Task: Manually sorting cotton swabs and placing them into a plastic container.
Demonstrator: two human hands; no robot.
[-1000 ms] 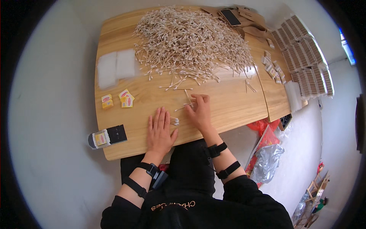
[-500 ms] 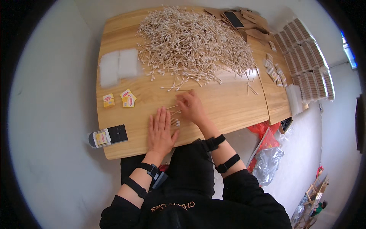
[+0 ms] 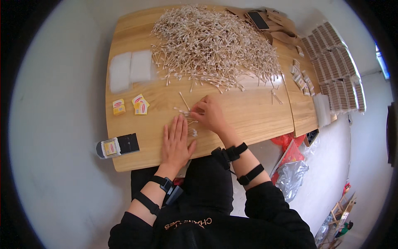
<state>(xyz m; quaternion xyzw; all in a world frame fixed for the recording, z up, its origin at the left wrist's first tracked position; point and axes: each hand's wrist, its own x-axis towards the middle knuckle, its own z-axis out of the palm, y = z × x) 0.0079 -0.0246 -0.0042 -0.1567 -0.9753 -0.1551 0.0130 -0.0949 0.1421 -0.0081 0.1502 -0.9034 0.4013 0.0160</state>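
Observation:
My left hand [image 3: 175, 143] lies flat on the table, fingers stretched out. Beside its fingers and thumb is a small bunch of cotton swabs [image 3: 192, 131], partly hidden by the hand. Just beyond, my right hand [image 3: 209, 116] has its fingertips pinched on a few cotton swabs [image 3: 182, 111] lying at differing angles. One loose cotton swab [image 3: 184, 101] points away toward the big heap of cotton swabs [image 3: 213, 47] at the far side. How many swabs the right fingers hold is hidden.
At left are yellow printed cards [image 3: 141, 106], clear plastic bags [image 3: 141, 66] and a dark holder [image 3: 129, 143] containing swabs and a card. Small packs [image 3: 300, 79], stacked swab packages [image 3: 336, 70] and a phone [image 3: 258, 20] on a brown bag stand at right.
A few cotton swabs have come from the heap's near edge toward my left fingertips, with my right fingers now on them. My left hand stays flat in nearly the same place.

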